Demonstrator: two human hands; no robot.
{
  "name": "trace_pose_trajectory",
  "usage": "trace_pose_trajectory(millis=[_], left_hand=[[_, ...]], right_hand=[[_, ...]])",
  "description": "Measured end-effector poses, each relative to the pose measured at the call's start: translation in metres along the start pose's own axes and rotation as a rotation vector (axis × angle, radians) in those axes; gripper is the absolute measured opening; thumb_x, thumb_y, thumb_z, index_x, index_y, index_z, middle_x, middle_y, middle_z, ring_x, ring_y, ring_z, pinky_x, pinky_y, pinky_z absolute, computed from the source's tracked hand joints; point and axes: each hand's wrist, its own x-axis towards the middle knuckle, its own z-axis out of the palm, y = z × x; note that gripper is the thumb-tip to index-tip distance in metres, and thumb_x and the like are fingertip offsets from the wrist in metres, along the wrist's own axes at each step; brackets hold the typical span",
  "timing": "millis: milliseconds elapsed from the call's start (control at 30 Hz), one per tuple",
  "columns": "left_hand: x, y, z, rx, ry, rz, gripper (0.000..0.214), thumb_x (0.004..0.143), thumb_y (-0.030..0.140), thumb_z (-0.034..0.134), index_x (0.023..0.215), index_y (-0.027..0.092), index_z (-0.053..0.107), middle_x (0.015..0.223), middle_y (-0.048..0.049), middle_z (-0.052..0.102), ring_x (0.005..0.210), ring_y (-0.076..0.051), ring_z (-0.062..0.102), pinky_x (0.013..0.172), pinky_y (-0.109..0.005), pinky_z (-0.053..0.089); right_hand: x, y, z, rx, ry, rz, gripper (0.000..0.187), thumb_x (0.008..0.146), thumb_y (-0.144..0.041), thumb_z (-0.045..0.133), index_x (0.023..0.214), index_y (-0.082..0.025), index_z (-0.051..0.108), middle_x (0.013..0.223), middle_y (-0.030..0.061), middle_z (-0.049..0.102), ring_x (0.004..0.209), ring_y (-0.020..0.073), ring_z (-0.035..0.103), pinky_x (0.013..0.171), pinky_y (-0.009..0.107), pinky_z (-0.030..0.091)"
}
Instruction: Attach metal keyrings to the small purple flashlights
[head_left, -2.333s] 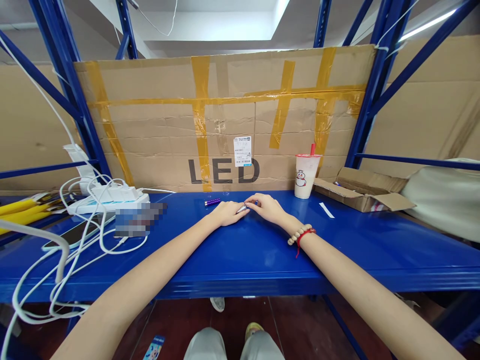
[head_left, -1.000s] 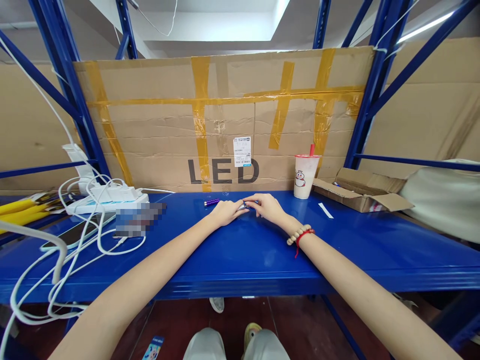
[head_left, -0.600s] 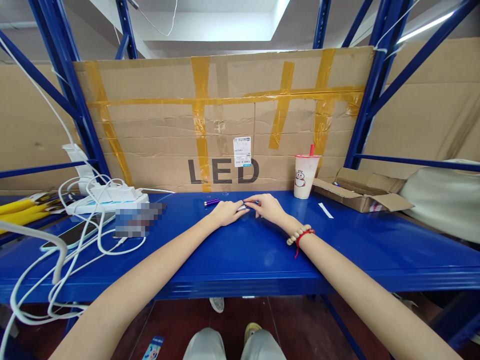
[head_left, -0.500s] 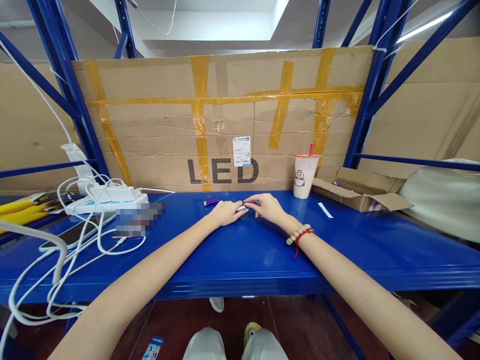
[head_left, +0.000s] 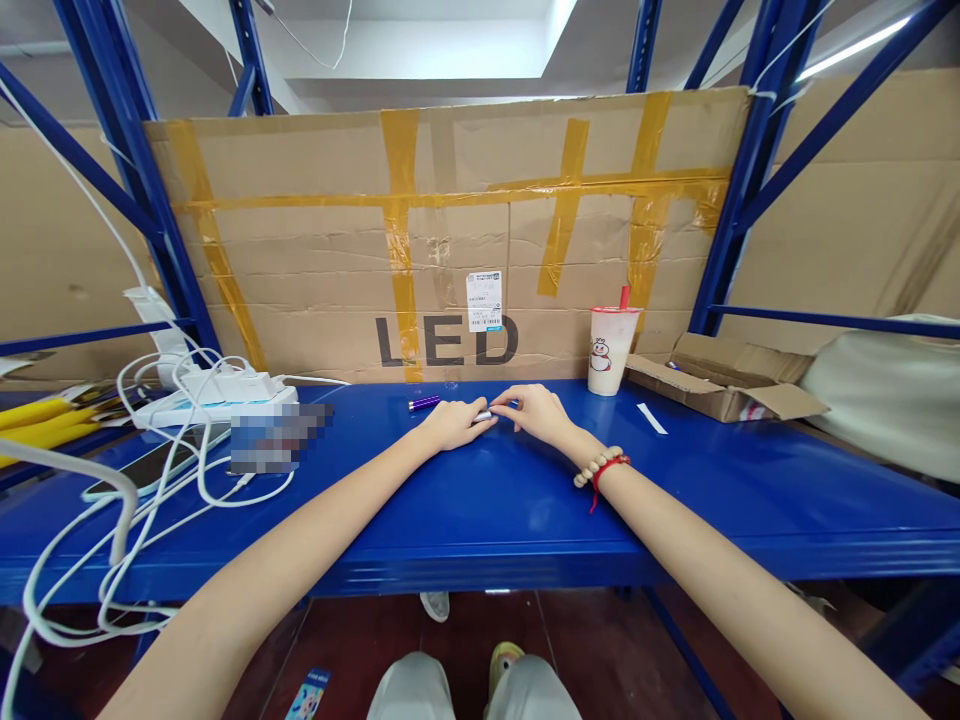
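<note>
Near the middle of the blue shelf, my left hand (head_left: pixel 454 425) is closed around a small silver cylinder (head_left: pixel 484 415), which pokes out between thumb and fingers. My right hand (head_left: pixel 537 412) comes in from the other side, its fingertips pinched at the right end of that cylinder. Any smaller part between the right fingertips is too tiny to name. Just behind my left hand lies a short shiny purple tube (head_left: pixel 424 403). A beaded bracelet (head_left: pixel 598 467) and a red cord are on my right wrist.
A drink cup (head_left: pixel 604 350) with a red straw stands back right, near a white paper strip (head_left: pixel 652 419) and an open cardboard box (head_left: pixel 720 380). At left are a power strip (head_left: pixel 217 395), tangled white cables and a phone (head_left: pixel 154 465). A taped cardboard sheet (head_left: pixel 315 260) closes the back.
Slightly more of the silver cylinder shows between my hands now. Both hands otherwise keep almost the same place, and the purple tube has not moved.
</note>
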Motion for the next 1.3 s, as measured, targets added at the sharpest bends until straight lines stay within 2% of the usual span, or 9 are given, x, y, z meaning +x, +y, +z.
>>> trace_pose_trajectory(millis=[667,1300], left_hand=[[0.0003,0.0002,0.0006,0.013,-0.005,0.004,0.042,0.090,0.050,0.022,0.110,0.021,0.046,0.092,-0.0075,0.067,0.083,-0.026,0.064,0.066,-0.033,0.047],[0.0005,-0.0007,-0.0001,0.015,-0.019,0.019,0.043,0.090,0.049,0.022,0.110,0.022,0.049,0.091,-0.0063,0.067,0.081,-0.024,0.064,0.062,-0.029,0.045]], right_hand=[[-0.0002,0.0019,0.0015,-0.045,0.021,-0.039,0.027,0.082,-0.045,0.051,0.082,-0.025,0.068,0.080,-0.0026,0.067,0.057,0.0084,0.056,0.055,0.021,0.034],[-0.0005,-0.0003,0.0003,-0.054,-0.001,-0.013,0.025,0.083,-0.040,0.050,0.082,-0.024,0.069,0.077,-0.0023,0.068,0.056,0.0083,0.056,0.055,0.021,0.034]])
